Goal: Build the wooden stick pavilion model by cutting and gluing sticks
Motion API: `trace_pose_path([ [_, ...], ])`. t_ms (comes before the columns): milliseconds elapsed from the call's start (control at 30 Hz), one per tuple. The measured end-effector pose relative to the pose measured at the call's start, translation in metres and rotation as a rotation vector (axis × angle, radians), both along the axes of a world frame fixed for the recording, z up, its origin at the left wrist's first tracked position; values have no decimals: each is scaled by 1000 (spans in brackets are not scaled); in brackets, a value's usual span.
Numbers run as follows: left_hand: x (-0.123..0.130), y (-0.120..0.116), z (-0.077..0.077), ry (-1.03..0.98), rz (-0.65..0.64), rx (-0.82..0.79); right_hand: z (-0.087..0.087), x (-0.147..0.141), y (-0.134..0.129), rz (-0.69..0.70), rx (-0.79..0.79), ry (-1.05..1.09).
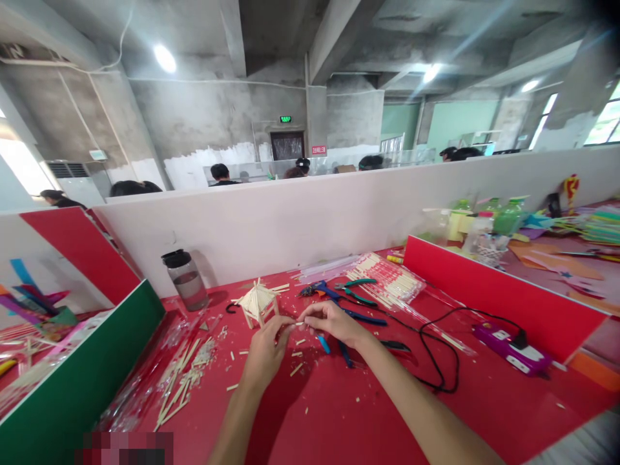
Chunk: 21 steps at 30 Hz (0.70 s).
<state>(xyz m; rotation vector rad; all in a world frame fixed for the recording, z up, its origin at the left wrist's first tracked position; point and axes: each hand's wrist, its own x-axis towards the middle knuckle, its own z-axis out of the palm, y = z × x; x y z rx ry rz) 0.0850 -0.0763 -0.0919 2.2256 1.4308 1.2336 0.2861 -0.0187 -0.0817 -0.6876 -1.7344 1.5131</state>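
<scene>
A small pale stick piece (299,323) sits between the two hands, its long axis running roughly crosswise, from the fingertips of one to those of the other. The left hand (269,338) and the right hand (334,321) are both pinched narrow, each gripping it near an end; how much of it the fingers cover is too small to tell. The stick model (258,302), with its peaked roof and thin posts, stands upright on the red tabletop (310,426), just beyond the left hand and a little to its left. The left hand is clearly the nearer one; the right lies farther off, on the other side of the piece. The green-handled pliers (361,282) lie beyond the right hand, apart from the model.
</scene>
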Motion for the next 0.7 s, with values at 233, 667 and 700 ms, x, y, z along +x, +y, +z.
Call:
trace_pose_path([
  [233,1,-2,2,-40,-2,-3,4,0,-3,17,61,19],
  [667,5,-6,5,49,-12,-45,3,-5,-2,-124,334,-54],
  [700,6,-6,6,55,-19,-45,3,-5,-2,-130,342,-63],
])
